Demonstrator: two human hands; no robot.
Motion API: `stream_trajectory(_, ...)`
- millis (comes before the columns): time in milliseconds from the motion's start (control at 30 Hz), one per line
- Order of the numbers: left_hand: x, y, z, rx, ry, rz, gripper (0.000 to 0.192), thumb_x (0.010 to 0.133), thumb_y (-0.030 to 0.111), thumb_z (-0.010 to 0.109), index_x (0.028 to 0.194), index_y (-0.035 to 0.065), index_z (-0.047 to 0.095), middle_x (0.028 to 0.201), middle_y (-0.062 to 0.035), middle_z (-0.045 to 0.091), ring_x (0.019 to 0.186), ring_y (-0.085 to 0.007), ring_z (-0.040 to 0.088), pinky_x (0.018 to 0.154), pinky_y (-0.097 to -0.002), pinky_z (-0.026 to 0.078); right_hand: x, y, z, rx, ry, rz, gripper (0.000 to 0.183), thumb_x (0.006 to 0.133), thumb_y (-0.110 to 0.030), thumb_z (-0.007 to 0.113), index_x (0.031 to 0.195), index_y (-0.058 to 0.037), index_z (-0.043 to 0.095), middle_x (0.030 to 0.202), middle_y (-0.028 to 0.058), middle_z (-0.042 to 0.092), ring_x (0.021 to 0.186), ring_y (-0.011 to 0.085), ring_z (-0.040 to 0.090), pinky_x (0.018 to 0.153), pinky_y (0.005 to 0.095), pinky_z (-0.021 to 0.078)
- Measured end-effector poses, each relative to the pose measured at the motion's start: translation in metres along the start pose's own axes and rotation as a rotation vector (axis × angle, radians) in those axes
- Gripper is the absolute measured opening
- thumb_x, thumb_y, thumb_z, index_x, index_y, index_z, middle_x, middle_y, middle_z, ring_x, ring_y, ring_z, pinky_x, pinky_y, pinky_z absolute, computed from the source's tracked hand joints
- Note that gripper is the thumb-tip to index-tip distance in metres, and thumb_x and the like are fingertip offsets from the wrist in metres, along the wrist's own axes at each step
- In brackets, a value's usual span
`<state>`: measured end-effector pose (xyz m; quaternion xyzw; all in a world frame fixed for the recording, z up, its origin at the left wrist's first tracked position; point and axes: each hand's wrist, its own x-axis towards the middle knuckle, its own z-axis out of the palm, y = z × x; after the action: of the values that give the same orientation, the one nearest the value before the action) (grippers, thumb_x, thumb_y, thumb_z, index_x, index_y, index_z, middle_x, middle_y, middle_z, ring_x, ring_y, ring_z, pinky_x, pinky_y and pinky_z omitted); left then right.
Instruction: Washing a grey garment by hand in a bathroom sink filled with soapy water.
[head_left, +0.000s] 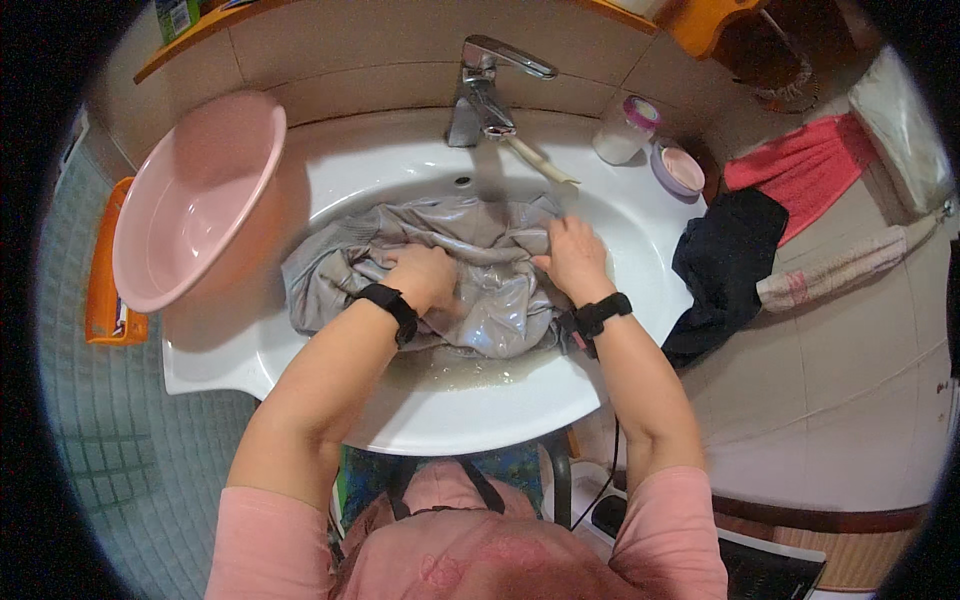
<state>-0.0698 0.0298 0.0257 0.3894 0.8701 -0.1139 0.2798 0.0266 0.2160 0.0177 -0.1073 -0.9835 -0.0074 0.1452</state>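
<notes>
A wet, shiny grey garment (495, 300) lies bunched in cloudy water in a white washbasin (480, 420). Ribbed fabric shows at its upper left. My left hand (426, 276) presses into the folds near the middle; its fingers are bent and partly hidden, so its hold on the cloth is unclear. Towards the basin's right side, my right hand (577, 255) has a fold of the garment between thumb and fingers. Each wrist wears a black strap. Above the cloth, a chrome mixer tap (484, 97) carries a pale tube (540, 161) at its spout.
A pink plastic basin (199, 202) leans on the washbasin's left side, beside an orange basket (112, 262). At the back right stand a lidded jar (626, 131) and a soap dish (679, 169). Black cloth (727, 262) and a red towel (802, 169) hang at right.
</notes>
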Motion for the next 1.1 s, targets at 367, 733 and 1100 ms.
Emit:
stream_trajectory(367, 0.023, -0.047, 0.018, 0.007, 0.856, 0.059, 0.023, 0.074, 0.006, 0.054, 0.095, 0.0109, 0.061, 0.105, -0.0092, 0.054, 0.104, -0.0281, 0.050, 0.091, -0.0445, 0.035, -0.027, 0.011, -0.075, 0.443, 0.305, 0.022, 0.012, 0.079, -0.003, 0.049, 0.090, -0.0026, 0.055, 0.090, 0.0178, 0.057, 0.081, 0.0367, 0.054, 0.071, 0.0411, 0.0446)
stream_trajectory(733, -0.101, -0.057, 0.042, 0.096, 0.744, 0.433, 0.011, 0.070, 0.011, 0.060, 0.080, 0.0058, 0.061, 0.084, -0.0107, 0.055, 0.087, -0.0271, 0.052, 0.076, -0.0410, 0.041, -0.095, 0.020, -0.030, 0.442, -0.532, -0.254, 0.017, 0.071, -0.003, 0.059, 0.088, -0.0018, 0.056, 0.087, 0.0148, 0.058, 0.084, 0.0326, 0.055, 0.075, 0.0361, 0.0447)
stream_trajectory(1100, -0.074, -0.030, 0.035, -0.218, 0.649, 0.317, 0.030, 0.076, 0.028, 0.062, 0.098, 0.0074, 0.062, 0.109, -0.0146, 0.054, 0.100, -0.0320, 0.051, 0.084, -0.0402, 0.043, -0.042, -0.014, -0.005, 0.298, -0.532, 0.092, 0.039, 0.073, -0.025, 0.067, 0.100, 0.0002, 0.054, 0.097, 0.0236, 0.059, 0.093, 0.0368, 0.057, 0.081, 0.0420, 0.0445)
